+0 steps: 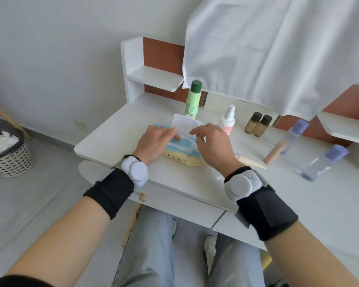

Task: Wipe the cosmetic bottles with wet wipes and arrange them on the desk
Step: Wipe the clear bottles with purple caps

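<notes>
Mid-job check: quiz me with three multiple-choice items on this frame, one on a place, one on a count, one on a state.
1. Where does the green-capped bottle stand?
A. behind the wipes pack
B. on the upper shelf
C. on the floor

2. How many small brown bottles stand on the desk?
A. one
B. two
C. four

3. The pack's lid is:
A. flipped open
B. closed
C. torn off

Answers:
1 A, the bottle rises just beyond the pack's far edge.
2 B, a dark-capped pair stands side by side.
3 A, the white lid stands up at the far side of the pack.
</notes>
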Available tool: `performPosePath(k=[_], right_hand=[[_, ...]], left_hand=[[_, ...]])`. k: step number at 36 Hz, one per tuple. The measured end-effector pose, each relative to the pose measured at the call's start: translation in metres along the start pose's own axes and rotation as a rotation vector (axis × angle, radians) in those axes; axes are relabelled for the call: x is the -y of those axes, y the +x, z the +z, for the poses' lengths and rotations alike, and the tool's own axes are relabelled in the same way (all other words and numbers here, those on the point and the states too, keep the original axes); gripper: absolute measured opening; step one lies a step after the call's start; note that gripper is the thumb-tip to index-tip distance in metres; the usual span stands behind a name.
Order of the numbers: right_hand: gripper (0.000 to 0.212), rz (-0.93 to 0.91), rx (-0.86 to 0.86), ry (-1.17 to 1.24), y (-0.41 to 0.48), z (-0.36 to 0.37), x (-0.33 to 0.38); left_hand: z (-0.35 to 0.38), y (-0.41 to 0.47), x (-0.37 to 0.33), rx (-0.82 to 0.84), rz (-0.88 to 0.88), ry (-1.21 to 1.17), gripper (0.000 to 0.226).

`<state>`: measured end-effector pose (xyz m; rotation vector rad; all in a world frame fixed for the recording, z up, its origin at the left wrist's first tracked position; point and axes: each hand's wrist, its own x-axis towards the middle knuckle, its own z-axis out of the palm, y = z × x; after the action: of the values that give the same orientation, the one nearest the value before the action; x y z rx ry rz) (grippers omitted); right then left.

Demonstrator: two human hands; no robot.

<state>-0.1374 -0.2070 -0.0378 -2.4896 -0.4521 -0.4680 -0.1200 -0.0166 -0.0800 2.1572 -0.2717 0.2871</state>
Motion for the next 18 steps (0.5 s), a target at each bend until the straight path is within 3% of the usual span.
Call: performPosePath(k=[5, 13, 15, 18], right_hand=[[0.026, 0.095, 0.087, -0.024, -0.025, -0.022, -0.019], [0.05, 0.186, 0.276, -0.073, -0.059, -0.034, -0.037], [0.045, 0.194, 0.263, -0.07, -0.061, -0.032, -0.038], [0.03, 0.238, 0.156, -0.019, -0.067, -0.034, -0.037]], left_hand=[[-0.004, -0.005, -0.006, 0.041, 0.02, 0.133, 0.058], [0.007, -0.021, -0.01, -0.012, 0.326, 0.6, 0.054], [0.009, -0.024, -0.008, -0.037, 0.395, 0.664, 0.046], [0.008, -0.027, -0.013, 0.009, 0.366, 0.656, 0.05]])
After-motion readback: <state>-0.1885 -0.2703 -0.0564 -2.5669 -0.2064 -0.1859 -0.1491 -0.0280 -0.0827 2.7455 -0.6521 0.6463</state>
